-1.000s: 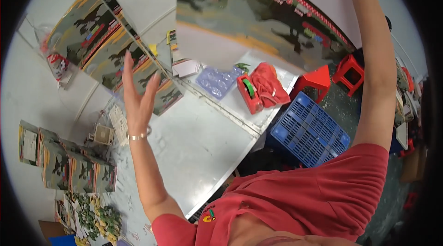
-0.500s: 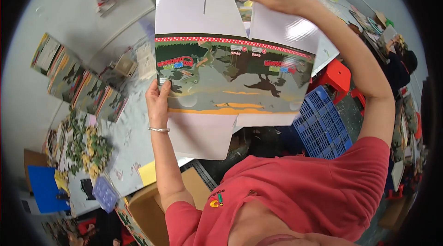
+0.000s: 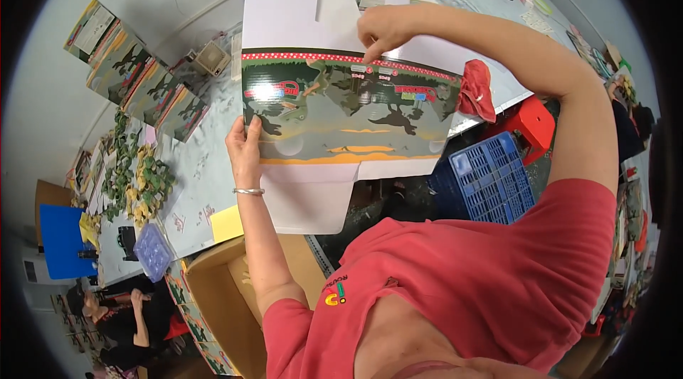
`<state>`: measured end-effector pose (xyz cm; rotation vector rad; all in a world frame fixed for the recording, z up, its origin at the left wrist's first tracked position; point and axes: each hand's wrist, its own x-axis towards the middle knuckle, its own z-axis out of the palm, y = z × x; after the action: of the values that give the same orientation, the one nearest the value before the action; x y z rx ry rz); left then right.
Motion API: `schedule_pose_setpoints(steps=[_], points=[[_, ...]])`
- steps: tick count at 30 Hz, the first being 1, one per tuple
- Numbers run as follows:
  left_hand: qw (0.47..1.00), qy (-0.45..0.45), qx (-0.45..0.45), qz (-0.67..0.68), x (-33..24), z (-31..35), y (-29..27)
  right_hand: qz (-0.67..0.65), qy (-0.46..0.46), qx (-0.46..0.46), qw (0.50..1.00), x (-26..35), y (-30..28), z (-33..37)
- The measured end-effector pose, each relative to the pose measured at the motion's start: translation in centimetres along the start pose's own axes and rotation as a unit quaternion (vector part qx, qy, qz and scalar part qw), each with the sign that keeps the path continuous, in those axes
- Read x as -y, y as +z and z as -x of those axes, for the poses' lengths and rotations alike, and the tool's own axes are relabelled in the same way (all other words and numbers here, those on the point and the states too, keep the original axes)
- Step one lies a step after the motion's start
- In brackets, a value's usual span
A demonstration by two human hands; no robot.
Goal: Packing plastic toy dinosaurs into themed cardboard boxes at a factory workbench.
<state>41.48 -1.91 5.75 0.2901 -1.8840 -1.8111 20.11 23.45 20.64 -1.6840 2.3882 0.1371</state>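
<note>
A partly folded cardboard box [image 3: 341, 119], printed with dark green dinosaur pictures, is held up in front of me, its white flaps sticking out at the top and bottom. My left hand [image 3: 245, 151], with a silver bangle at the wrist, grips its left edge, thumb on the printed face. Curled over the top fold is my right hand [image 3: 388, 29], a finger touching the red dotted border in the gap between the upper flaps. What its other fingers press on is partly hidden. The lower flap [image 3: 306, 201] hangs open below the printed panel.
Behind the box runs a pale table [image 3: 196, 180] with stacked dinosaur boxes [image 3: 135, 66], plastic foliage [image 3: 135, 166] and a red cloth [image 3: 477, 91]. An open brown carton [image 3: 220, 286] stands by my left arm. Right are a blue crate [image 3: 491, 176] and red stool [image 3: 530, 130]. A person [image 3: 121, 318] sits lower left.
My right hand has come down from the upper right flap to the top fold. My left hand keeps its grip on the box. The red cloth now shows past the box's right edge.
</note>
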Motion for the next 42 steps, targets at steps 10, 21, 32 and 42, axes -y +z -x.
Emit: schedule_pose_setpoints(steps=[10, 21, 32, 42], points=[[0.999, -0.029, -0.011, 0.012, 1.1, -1.7, 1.6, 0.272, -0.091, -0.121, 0.95, -0.9, 1.1, 1.7], [1.0, -0.003, -0.027, -0.004, 8.1, -2.4, 3.7, 0.005, 0.202, 0.293, 0.934, -7.2, -10.0, 0.8], [0.989, -0.116, -0.031, 0.088, 17.4, 0.6, 4.8, -0.284, 0.169, 0.005, 0.944, -6.0, -0.5, 2.2], [0.944, -0.3, 0.102, 0.086, 18.3, -2.5, 10.6, -0.296, 0.082, -0.176, 0.935, -1.5, 6.9, -4.8]])
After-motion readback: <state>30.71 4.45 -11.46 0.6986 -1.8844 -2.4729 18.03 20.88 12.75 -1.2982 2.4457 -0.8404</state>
